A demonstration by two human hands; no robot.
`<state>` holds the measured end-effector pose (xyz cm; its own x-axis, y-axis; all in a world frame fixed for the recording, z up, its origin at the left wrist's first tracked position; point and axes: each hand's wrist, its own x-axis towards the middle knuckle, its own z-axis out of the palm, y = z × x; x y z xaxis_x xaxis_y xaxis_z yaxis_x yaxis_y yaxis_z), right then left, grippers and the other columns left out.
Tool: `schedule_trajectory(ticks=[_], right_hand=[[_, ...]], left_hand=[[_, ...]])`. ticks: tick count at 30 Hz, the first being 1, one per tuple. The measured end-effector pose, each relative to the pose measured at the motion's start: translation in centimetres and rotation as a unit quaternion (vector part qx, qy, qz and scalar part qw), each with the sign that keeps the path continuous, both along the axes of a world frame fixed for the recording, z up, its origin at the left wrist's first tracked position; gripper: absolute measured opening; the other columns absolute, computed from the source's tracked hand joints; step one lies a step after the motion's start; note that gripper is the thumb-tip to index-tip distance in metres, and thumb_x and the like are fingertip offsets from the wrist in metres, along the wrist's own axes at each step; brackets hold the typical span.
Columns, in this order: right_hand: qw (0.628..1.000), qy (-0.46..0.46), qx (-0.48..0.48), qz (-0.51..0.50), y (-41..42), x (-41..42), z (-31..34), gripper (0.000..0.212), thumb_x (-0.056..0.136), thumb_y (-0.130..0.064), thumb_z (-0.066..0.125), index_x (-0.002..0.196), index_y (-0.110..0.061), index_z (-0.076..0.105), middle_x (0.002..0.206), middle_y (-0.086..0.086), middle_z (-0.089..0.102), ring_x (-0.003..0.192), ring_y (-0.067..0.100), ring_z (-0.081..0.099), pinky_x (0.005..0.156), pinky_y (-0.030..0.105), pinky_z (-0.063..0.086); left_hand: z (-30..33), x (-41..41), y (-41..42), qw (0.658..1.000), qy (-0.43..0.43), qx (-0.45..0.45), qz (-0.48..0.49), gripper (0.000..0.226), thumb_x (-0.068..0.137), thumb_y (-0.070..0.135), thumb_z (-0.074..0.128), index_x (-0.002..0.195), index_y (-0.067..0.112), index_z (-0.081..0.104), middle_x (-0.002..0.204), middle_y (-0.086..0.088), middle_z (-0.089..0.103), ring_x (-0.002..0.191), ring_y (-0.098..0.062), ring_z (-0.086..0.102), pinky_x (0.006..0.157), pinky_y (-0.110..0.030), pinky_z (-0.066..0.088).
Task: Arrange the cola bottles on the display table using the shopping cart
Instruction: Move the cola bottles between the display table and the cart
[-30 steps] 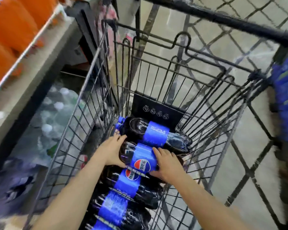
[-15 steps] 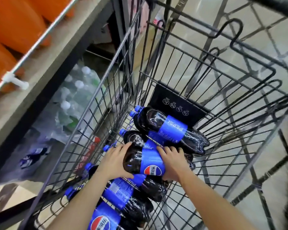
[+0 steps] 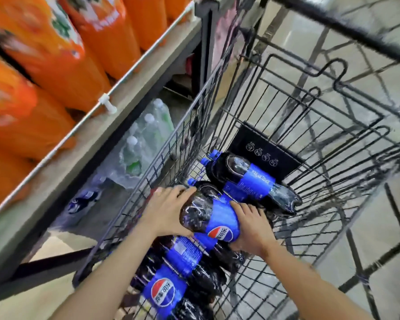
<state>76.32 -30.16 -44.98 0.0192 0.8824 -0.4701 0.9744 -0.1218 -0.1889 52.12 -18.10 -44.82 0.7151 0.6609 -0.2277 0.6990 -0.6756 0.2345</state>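
Several dark cola bottles with blue labels lie on their sides in the black wire shopping cart (image 3: 333,125). Both my hands reach down into the cart and hold one cola bottle (image 3: 208,215), which lies on top of the others. My left hand (image 3: 169,211) grips its dark shoulder end from the left. My right hand (image 3: 252,229) grips its lower end from the right, next to the label. Another cola bottle (image 3: 247,179) lies behind it by the cart's far wall. More cola bottles (image 3: 176,273) lie nearer to me, partly under my arms.
A wooden shelf (image 3: 125,95) with a metal rail runs along the left, loaded with orange soda bottles (image 3: 56,54). Below it sits a shrink-wrapped pack of clear bottles (image 3: 143,144). Grey tiled floor (image 3: 379,227) shows through the cart's right side.
The view has swung so the shelf and orange bottles fill more of the left. My hands keep their grip on the same bottle, now lifted slightly above the others.
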Motion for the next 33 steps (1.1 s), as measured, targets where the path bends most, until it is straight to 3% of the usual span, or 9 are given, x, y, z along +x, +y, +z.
schedule_trajectory(ticks=[4,6,9,16,22,29,33], right_hand=[[0.997,-0.005,0.063,-0.037,-1.1,-3.5,4.0,0.116,0.040,-0.059,0.076,0.141,-0.015,0.041,0.126,0.005,0.055,0.111,0.031,0.054,0.091,0.046,0.043],[0.996,-0.019,0.072,-0.051,-2.0,-5.6,6.3,0.116,0.042,-0.067,0.067,0.143,-0.018,0.037,0.130,0.002,0.052,0.116,0.029,0.051,0.094,0.044,0.040],[0.986,-0.035,0.129,-0.096,-4.5,-9.0,8.9,0.117,0.040,-0.074,0.049,0.143,-0.019,0.038,0.130,0.001,0.053,0.117,0.028,0.051,0.095,0.044,0.041],[0.966,-0.042,0.164,-0.193,-12.2,-17.5,13.9,0.120,0.039,-0.074,0.047,0.145,-0.020,0.033,0.136,0.000,0.049,0.122,0.027,0.047,0.101,0.043,0.037],[0.953,-0.043,0.176,-0.243,-17.7,-23.9,15.0,0.112,0.044,-0.065,0.064,0.143,-0.021,0.037,0.131,-0.002,0.053,0.116,0.026,0.053,0.094,0.041,0.041],[0.956,-0.029,0.173,-0.234,-23.4,-29.8,15.2,0.110,0.049,-0.065,0.069,0.144,-0.025,0.031,0.133,-0.005,0.049,0.120,0.023,0.048,0.098,0.037,0.038],[0.961,-0.022,0.161,-0.225,-26.7,-33.6,14.2,0.113,0.049,-0.064,0.071,0.146,-0.026,0.027,0.138,-0.005,0.045,0.123,0.021,0.046,0.100,0.038,0.038]], left_hand=[[5.3,-2.9,0.1,0.998,-0.017,0.053,-0.027,0.123,0.037,0.092,0.054,0.140,0.026,0.041,0.124,-0.005,0.061,0.105,-0.026,0.064,0.087,-0.039,0.034],[7.6,-4.6,-0.3,0.996,-0.037,0.072,-0.045,0.121,0.038,0.090,0.059,0.140,0.027,0.040,0.123,-0.005,0.062,0.105,-0.026,0.064,0.085,-0.038,0.029],[10.6,-7.2,-1.0,0.991,-0.062,0.093,-0.079,0.122,0.038,0.088,0.064,0.141,0.028,0.040,0.126,-0.005,0.061,0.108,-0.026,0.062,0.086,-0.038,0.039],[17.1,-12.1,-3.8,0.961,-0.120,0.129,-0.211,0.116,0.045,0.089,0.058,0.139,0.022,0.047,0.119,-0.002,0.061,0.100,-0.025,0.063,0.078,-0.038,0.043],[18.5,-16.1,-7.5,0.950,-0.104,0.143,-0.259,0.116,0.044,0.088,0.058,0.141,0.024,0.048,0.122,0.000,0.060,0.100,-0.023,0.064,0.078,-0.038,0.043],[17.6,-22.3,-13.2,0.951,-0.123,0.127,-0.255,0.112,0.043,0.084,0.061,0.136,0.022,0.053,0.118,0.002,0.062,0.094,-0.022,0.065,0.071,-0.035,0.043],[17.1,-26.7,-17.1,0.956,-0.118,0.124,-0.237,0.107,0.047,0.084,0.061,0.136,0.024,0.053,0.121,0.004,0.061,0.099,-0.020,0.065,0.074,-0.034,0.040]])
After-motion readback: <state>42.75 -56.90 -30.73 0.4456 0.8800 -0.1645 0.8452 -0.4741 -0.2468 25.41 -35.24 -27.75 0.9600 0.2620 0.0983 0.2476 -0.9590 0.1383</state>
